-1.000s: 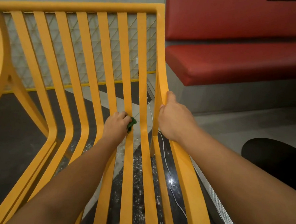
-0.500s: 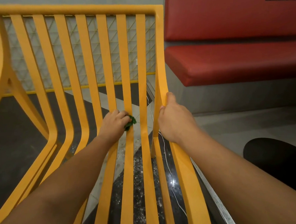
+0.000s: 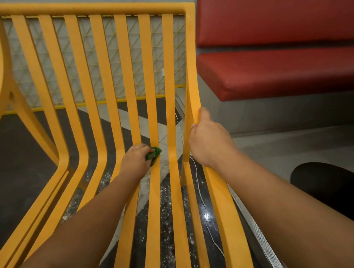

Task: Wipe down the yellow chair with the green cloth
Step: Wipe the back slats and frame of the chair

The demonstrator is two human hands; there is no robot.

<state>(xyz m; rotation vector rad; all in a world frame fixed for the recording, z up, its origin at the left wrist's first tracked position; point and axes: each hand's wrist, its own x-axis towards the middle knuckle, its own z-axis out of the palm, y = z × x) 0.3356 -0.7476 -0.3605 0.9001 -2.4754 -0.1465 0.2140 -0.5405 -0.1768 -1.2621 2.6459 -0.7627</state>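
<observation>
Foremost, yellow chair (image 3: 92, 8): slatted back and seat, one top rail, curved side frame. It fills the view under and ahead of both hands.

Left hand (image 3: 134, 160): fingers curled around the green cloth (image 3: 153, 153), pressing it on a slat at the bend where back meets seat. The arm reaches in over the seat slats.

Green cloth: bunched into a small wad that sticks out from the thumb side of the left hand. It lies against the slat two in from the chair's right edge, well short of the right hand.

Right hand (image 3: 208, 139): clamped on the chair's right side frame, thumb laid up along the frame's edge and fingers wrapped behind it. It sits slightly beyond and above the left hand.

Red bench (image 3: 277, 73): padded seat and backrest, beyond and to the outer side of the right hand.

Mesh panel (image 3: 179, 52): pale triangle pattern, seen through the back slats, beyond both hands.

White cable (image 3: 201, 198): thin, trailing over the dark speckled floor (image 3: 17, 156) beneath the right wrist.

Dark rounded shape (image 3: 323, 182): outside the right forearm; what it is cannot be told.
</observation>
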